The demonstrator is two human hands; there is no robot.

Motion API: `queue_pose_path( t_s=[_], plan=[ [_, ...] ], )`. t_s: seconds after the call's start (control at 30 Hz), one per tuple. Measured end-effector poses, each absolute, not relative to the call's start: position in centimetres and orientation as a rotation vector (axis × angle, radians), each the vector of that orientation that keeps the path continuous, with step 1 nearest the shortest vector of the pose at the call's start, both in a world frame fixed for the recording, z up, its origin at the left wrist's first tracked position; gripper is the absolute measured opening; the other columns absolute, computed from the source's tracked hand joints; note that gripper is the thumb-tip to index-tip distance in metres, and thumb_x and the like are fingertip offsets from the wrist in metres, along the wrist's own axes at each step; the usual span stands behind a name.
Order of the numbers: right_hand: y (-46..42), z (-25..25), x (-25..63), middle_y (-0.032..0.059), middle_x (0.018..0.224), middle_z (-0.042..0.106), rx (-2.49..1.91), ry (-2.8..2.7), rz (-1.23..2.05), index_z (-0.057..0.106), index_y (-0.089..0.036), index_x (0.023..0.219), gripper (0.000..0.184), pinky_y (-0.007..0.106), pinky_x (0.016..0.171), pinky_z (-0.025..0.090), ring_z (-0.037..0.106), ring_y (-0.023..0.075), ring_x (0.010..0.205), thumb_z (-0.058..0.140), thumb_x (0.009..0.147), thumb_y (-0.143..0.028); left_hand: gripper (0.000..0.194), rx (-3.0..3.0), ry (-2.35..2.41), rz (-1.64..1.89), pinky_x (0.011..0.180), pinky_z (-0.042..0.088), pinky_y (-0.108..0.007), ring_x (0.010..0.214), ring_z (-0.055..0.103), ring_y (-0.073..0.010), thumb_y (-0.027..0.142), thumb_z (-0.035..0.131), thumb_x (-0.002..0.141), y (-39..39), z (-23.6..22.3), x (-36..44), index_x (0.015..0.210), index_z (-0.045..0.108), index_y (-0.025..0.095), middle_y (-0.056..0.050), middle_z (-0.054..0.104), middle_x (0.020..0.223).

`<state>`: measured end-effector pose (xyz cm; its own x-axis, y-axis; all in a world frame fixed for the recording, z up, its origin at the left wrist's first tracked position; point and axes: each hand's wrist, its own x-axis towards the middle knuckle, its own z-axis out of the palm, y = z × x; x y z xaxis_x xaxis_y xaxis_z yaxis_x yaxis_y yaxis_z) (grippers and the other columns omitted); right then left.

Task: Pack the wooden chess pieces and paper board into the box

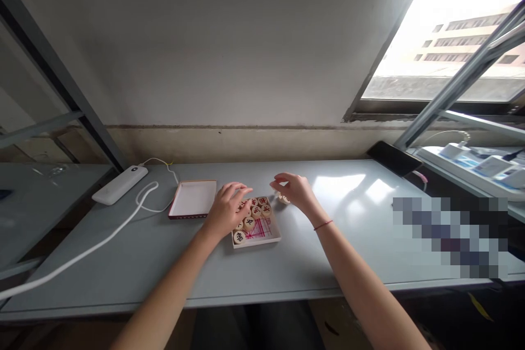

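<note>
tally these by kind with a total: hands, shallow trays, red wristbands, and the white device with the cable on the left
Hands: 2, left hand and right hand
Shallow trays: 2, tray with round pieces and white-lined tray
Red wristband: 1
White device: 1
Total: 6

From my distant seat, I take the shallow square white tray (262, 241) for smooth card or thin plastic; I can't tell which. The round cream discs (249, 223) inside it look smooth. Left of the tray, the square white-lined, red-edged lid (192, 198) looks like matt card, and the oblong white power bank (121, 185) like smooth plastic. Under the tray, I see the grey desktop's (303, 254) satin sheen; beyond the tray, the plain grey wall (221, 65) looks matt.
</note>
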<state>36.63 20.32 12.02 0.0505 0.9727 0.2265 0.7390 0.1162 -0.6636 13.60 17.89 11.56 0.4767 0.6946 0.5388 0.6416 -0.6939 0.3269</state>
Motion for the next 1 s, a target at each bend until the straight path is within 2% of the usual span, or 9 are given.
queue_pose_path(
  t_s=[0.17, 0.3, 0.43, 0.5, 0.57, 0.67, 0.73, 0.87, 1.0],
  plan=[
    [19.3, 12.0, 36.3, 0.0021, 0.080, 0.072, -1.541, -1.731, 0.678, 0.069, -0.021, 0.083, 0.027, 0.023, 0.054, 0.048, 0.064, 0.0137, 0.058, 0.063, 0.075, -0.046, 0.033, 2.644, 1.122, 0.821, 0.094, 0.044, -0.039, 0.108, 0.052, -0.0233, 0.032, 0.050, 0.090, 18.8, 11.6, 15.2, 0.121, 0.056, 0.019, -0.009, 0.060, 0.114],
    [18.4, 12.2, 35.5, 0.0025, 0.077, 0.070, -1.330, -1.717, 0.897, 0.067, -0.019, 0.080, 0.030, 0.021, 0.048, 0.044, 0.058, 0.0104, 0.052, 0.062, 0.076, -0.048, 0.040, 2.558, 1.115, 0.821, 0.091, 0.046, -0.037, 0.107, 0.056, -0.0235, 0.040, 0.054, 0.088, 18.7, 11.0, 16.2, 0.123, 0.054, 0.019, -0.009, 0.062, 0.112],
    [17.9, 12.7, 34.5, 0.0021, 0.069, 0.067, -1.212, -1.743, 0.959, 0.067, -0.017, 0.080, 0.034, 0.021, 0.048, 0.042, 0.058, 0.0115, 0.055, 0.057, 0.081, -0.049, 0.030, 2.426, 1.165, 0.936, 0.083, 0.049, -0.030, 0.094, 0.062, -0.0189, 0.037, 0.050, 0.091, 18.4, 10.9, 16.7, 0.117, 0.056, 0.021, -0.005, 0.064, 0.102],
    [18.2, 12.7, 34.7, 0.0022, 0.071, 0.067, -1.258, -1.765, 0.878, 0.067, -0.018, 0.086, 0.034, 0.022, 0.050, 0.043, 0.058, 0.0118, 0.056, 0.048, 0.087, -0.046, 0.026, 2.382, 1.192, 0.986, 0.082, 0.049, -0.029, 0.092, 0.062, -0.0174, 0.035, 0.050, 0.091, 18.4, 11.2, 16.4, 0.113, 0.057, 0.022, -0.003, 0.064, 0.099],
    [18.7, 12.3, 35.2, 0.0038, 0.082, 0.069, -1.357, -1.833, 0.648, 0.067, -0.019, 0.096, 0.029, 0.025, 0.058, 0.046, 0.061, 0.0141, 0.065, 0.043, 0.091, -0.036, 0.023, 2.344, 1.230, 1.027, 0.081, 0.049, -0.028, 0.090, 0.063, -0.0165, 0.033, 0.051, 0.090, 18.4, 11.4, 16.0, 0.110, 0.057, 0.022, -0.002, 0.065, 0.096],
    [19.7, 11.1, 36.1, 0.0058, 0.105, 0.069, -1.464, -2.076, 0.263, 0.064, -0.023, 0.110, 0.032, 0.033, 0.077, 0.046, 0.059, 0.0216, 0.096, 0.047, 0.085, -0.016, 0.021, 2.300, 1.277, 1.049, 0.081, 0.049, -0.028, 0.088, 0.063, -0.0160, 0.031, 0.052, 0.087, 18.3, 11.6, 15.0, 0.106, 0.055, 0.023, -0.001, 0.065, 0.094],
    [20.3, 10.3, 36.4, 0.0056, 0.108, 0.069, -1.490, -2.248, 0.179, 0.064, -0.025, 0.114, 0.038, 0.037, 0.084, 0.043, 0.055, 0.0239, 0.105, 0.050, 0.081, -0.010, 0.020, 2.295, 1.285, 1.001, 0.080, 0.050, -0.028, 0.087, 0.063, -0.0160, 0.031, 0.054, 0.084, 18.1, 11.6, 14.4, 0.103, 0.054, 0.024, 0.000, 0.065, 0.093],
    [20.9, 9.6, 36.4, 0.0043, 0.105, 0.070, -1.494, -2.334, 0.172, 0.069, -0.026, 0.101, 0.028, 0.040, 0.092, 0.038, 0.059, 0.0222, 0.098, 0.056, 0.080, -0.014, 0.020, 2.333, 1.210, 0.812, 0.075, 0.049, -0.027, 0.080, 0.062, -0.0155, 0.036, 0.059, 0.081, 17.4, 11.8, 13.8, 0.097, 0.056, 0.025, 0.001, 0.065, 0.088],
    [20.2, 10.2, 36.6, 0.0060, 0.105, 0.068, -1.426, -2.130, 0.195, 0.068, -0.024, 0.104, 0.029, 0.040, 0.090, 0.041, 0.062, 0.0197, 0.093, 0.050, 0.083, -0.016, 0.023, 2.485, 1.043, 0.701, 0.085, 0.045, -0.033, 0.086, 0.061, -0.0172, 0.036, 0.055, 0.086, 17.0, 12.0, 14.1, 0.106, 0.059, 0.025, -0.001, 0.067, 0.092]
  ],
)
